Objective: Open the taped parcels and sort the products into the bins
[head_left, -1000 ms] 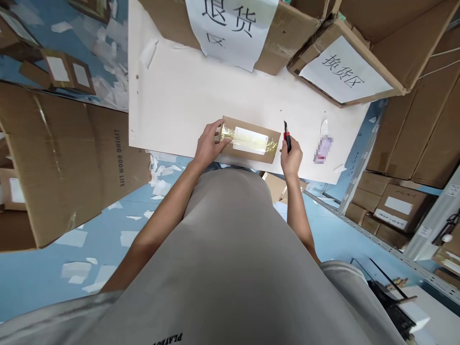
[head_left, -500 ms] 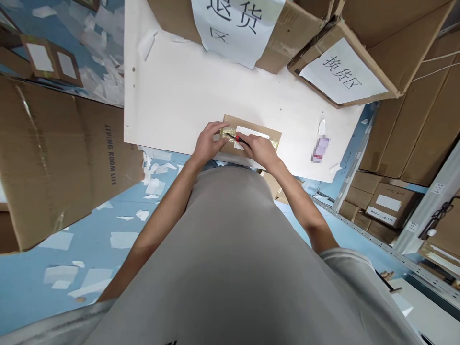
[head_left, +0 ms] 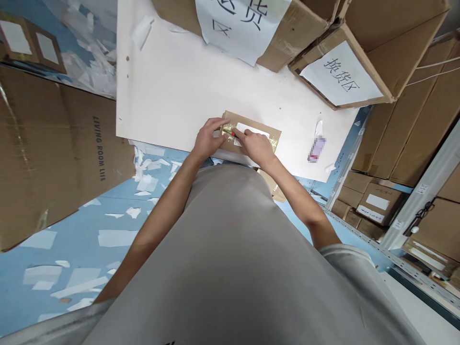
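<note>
A flat brown cardboard parcel [head_left: 268, 133] with a white label and shiny clear tape lies at the near edge of the white table [head_left: 172, 96]. My left hand [head_left: 207, 139] is curled over the parcel's left end, pinning it down. My right hand [head_left: 256, 146] rests on top of the parcel, closed on a red-handled utility knife [head_left: 234, 134] whose tip lies on the taped left end, close to my left fingers.
Two open cardboard boxes with white paper signs [head_left: 241, 24] [head_left: 341, 74] stand at the table's far side. A small blurred item [head_left: 316, 147] lies to the right. A big carton [head_left: 53, 148] stands left; paper scraps litter the blue floor [head_left: 72, 239]. Shelved boxes [head_left: 373, 203] sit right.
My right hand carried the knife from the table at the parcel's right end over onto the parcel and has slid it to the taped left end. My left hand kept its hold.
</note>
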Action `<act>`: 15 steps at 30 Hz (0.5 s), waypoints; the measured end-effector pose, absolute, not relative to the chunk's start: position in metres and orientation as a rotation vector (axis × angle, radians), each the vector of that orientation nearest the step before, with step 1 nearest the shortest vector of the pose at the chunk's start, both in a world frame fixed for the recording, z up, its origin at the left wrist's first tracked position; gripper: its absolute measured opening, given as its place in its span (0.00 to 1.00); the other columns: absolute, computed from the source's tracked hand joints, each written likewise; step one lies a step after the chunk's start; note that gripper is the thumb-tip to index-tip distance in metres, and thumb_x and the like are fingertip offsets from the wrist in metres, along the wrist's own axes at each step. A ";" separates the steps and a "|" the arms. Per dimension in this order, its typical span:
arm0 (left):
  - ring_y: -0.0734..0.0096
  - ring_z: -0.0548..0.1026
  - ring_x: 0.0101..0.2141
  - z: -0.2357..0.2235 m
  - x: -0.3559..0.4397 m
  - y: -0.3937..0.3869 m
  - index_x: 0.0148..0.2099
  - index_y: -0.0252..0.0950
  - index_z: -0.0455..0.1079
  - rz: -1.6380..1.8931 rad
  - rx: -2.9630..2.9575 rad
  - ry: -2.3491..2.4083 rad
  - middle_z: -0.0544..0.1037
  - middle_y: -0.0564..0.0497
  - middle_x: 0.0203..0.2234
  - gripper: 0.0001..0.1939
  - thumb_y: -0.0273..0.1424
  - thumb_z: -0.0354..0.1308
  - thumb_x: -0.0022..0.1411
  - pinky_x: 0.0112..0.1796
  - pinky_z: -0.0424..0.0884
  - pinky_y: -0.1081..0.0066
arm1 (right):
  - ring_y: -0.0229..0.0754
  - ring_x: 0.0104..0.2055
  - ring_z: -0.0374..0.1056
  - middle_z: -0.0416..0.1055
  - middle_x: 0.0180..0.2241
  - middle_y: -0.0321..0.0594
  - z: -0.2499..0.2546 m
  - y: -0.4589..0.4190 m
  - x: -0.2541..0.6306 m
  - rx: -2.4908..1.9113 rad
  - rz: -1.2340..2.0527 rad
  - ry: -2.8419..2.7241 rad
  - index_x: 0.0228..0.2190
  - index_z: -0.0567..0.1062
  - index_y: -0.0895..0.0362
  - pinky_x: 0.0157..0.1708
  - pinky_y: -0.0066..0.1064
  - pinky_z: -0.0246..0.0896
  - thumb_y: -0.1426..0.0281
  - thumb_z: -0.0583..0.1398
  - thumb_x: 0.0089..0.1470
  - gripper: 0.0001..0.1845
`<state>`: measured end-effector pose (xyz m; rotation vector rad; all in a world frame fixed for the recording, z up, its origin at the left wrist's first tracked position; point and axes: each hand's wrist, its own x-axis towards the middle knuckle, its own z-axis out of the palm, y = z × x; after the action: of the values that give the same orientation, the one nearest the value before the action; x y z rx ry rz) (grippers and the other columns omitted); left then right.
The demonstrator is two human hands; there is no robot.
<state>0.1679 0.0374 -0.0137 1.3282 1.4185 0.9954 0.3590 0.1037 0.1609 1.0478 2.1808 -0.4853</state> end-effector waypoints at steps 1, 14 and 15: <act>0.48 0.77 0.68 -0.015 0.168 0.038 0.73 0.45 0.79 0.997 1.326 1.419 0.80 0.42 0.67 0.30 0.48 0.70 0.74 0.69 0.78 0.49 | 0.58 0.58 0.82 0.79 0.63 0.60 0.164 0.105 0.355 1.034 -0.474 2.177 0.81 0.60 0.53 0.55 0.42 0.71 0.71 0.43 0.84 0.31; 0.46 0.79 0.67 -0.017 0.168 0.044 0.70 0.43 0.81 1.016 1.296 1.469 0.80 0.39 0.66 0.32 0.53 0.70 0.73 0.68 0.80 0.47 | 0.58 0.62 0.82 0.82 0.60 0.62 0.178 0.118 0.369 1.010 -0.490 2.154 0.72 0.73 0.59 0.54 0.43 0.71 0.74 0.44 0.84 0.27; 0.47 0.79 0.67 -0.016 0.167 0.044 0.70 0.43 0.81 1.013 1.294 1.472 0.80 0.39 0.66 0.32 0.53 0.70 0.73 0.68 0.80 0.47 | 0.58 0.62 0.82 0.82 0.60 0.62 0.181 0.116 0.377 1.016 -0.481 2.139 0.71 0.73 0.60 0.54 0.42 0.71 0.74 0.44 0.84 0.28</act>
<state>0.1672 0.0438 -0.0162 1.2936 1.4717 1.0129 0.3774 0.1165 0.1808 1.0161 2.1387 -0.4812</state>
